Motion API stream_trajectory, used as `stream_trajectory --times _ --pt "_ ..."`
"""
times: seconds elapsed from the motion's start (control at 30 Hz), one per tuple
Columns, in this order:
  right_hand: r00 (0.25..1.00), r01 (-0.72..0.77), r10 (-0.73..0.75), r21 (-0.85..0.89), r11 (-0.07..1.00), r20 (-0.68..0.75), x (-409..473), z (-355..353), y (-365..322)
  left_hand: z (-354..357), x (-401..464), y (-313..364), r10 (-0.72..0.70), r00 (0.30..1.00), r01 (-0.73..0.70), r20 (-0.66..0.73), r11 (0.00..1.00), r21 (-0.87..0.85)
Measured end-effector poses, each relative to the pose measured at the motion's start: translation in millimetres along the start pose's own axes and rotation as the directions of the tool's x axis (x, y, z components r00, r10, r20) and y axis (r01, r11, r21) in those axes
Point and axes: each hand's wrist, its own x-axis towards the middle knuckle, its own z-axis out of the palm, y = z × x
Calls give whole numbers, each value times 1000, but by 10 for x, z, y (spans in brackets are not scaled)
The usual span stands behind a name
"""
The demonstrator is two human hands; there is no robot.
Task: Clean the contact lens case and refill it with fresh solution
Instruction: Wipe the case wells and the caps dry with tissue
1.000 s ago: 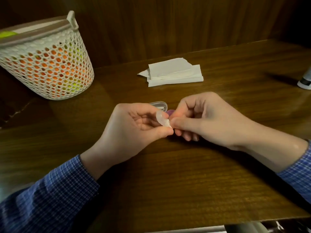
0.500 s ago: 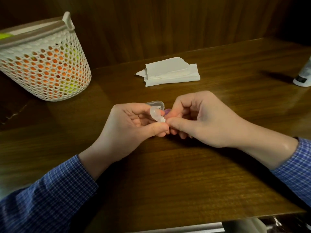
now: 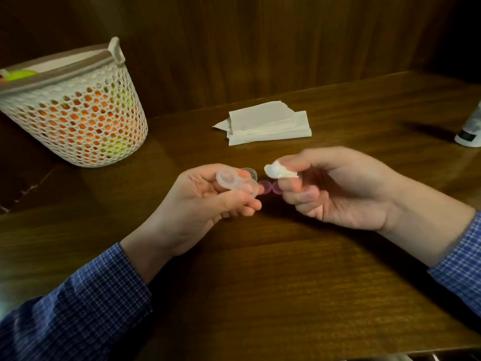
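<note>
My right grip (image 3: 320, 186) has pulled its pinched tissue wad (image 3: 279, 171) away from the clear lens case (image 3: 235, 182) held in my left grip (image 3: 208, 196), so wiping seems done.

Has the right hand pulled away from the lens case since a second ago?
Yes. The right hand, pinching a tissue wad, has drawn back rightward from the lens case, toward the bottle; the purple caps are now exposed.

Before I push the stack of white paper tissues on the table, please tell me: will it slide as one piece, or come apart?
The tissue stack probably comes apart: its sheets lie loose and offset. It looks thin and floppy, so likely very light. On the glossy table it may slide easily.
</note>
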Motion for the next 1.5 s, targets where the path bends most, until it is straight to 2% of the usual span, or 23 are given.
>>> stream_trajectory --times 0.07,0.13,0.2,0.27,0.3,0.43,0.63,0.73,0.8,0.83,0.93,1.0,1.07,1.2,1.37,1.5 --pt "992 78 -101 -253 964 -79 16 10 43 7 2 -5 -19 998 22 62 998 -54" --pt "938 191 -318 -566 802 -135 6 43 92 27 3 -10 -22 994 29 109 997 -66" --pt "861 277 -504 -760 588 -76 -20 75 126 40 8 -14 -28 994 35 109 998 -59" --pt "821 312 -571 -853 417 21 -42 103 156 49 12 -24 -43 995 48 90 998 -49" --pt "818 306 -574 -878 369 44 -43 111 173 54 12 -29 -50 996 54 78 997 -47" --pt "828 232 -558 -936 264 48 -19 112 230 84 8 -36 -76 997 77 27 996 -44" --pt "838 242 -543 -926 290 49 18 89 307 130 -18 -72 -51 999 51 -16 999 6" --pt "865 237 -501 -908 346 35 35 77 306 150 -22 -68 -43 999 44 -18 998 51" --pt "885 238 -465 -856 460 -3 53 81 259 139 -6 -34 -50 998 51 -27 998 30" --pt "902 238 -431 -791 564 -36 58 81 226 134 4 -11 -60 998 59 -24 998 -13" --pt "969 173 -227 -385 907 -98 55 78 106 117 9 42 -108 993 116 56 981 -158" --pt "987 95 -111 -134 986 -115 51 77 57 100 -11 46 -135 985 155 111 969 -194" --pt "986 77 -85 -63 995 -140 46 60 41 92 -15 46 -169 975 197 143 956 -218" --pt "966 175 -215 -254 951 -141 44 52 40 81 11 27 -211 965 241 154 947 -212" --pt "876 272 -452 -600 752 -169 45 33 120 100 36 -22 -226 959 256 174 951 -176" --pt "840 262 -528 -760 594 -124 53 39 163 140 44 -25 -238 949 277 207 943 -185"
